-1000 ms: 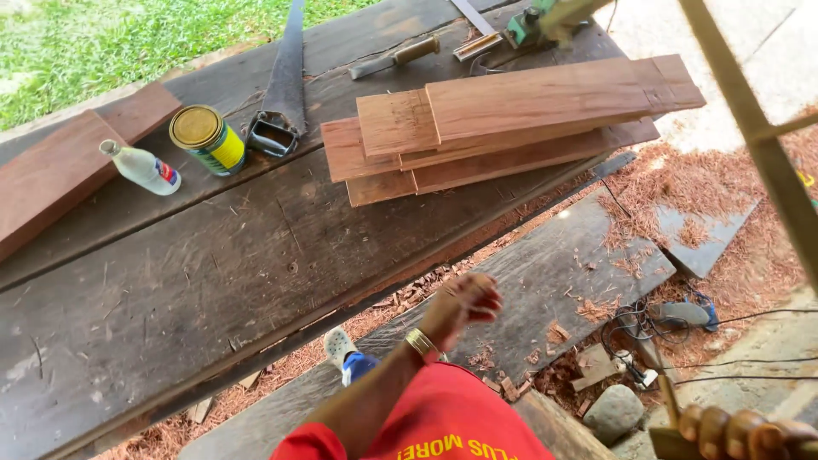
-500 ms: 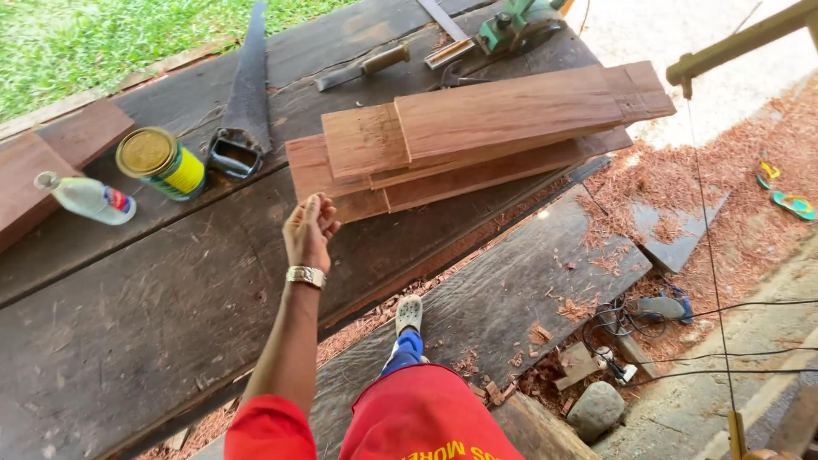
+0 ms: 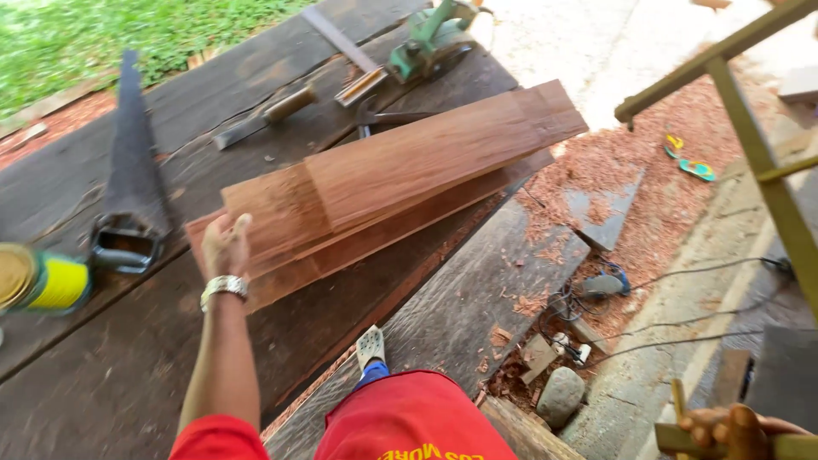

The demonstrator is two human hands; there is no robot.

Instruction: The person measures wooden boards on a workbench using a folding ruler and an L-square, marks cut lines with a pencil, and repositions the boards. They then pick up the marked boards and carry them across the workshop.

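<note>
1. Left hand (image 3: 225, 247) open, fingers spread against end of stacked boards (image 3: 400, 183) lying on dark workbench (image 3: 128, 358).
2. Right hand (image 3: 733, 430) closed around wooden stick (image 3: 682, 439), bottom right.
3. Handsaw (image 3: 128, 196) just left.

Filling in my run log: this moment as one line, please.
left hand on end of stacked boards | right hand grips stick | handsaw beside | workbench

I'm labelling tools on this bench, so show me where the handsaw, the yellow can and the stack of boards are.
handsaw (image 3: 128, 179): head view, on its dark blade.
yellow can (image 3: 53, 284): head view, on its yellow side.
stack of boards (image 3: 426, 162): head view, on the top board's face.
</note>
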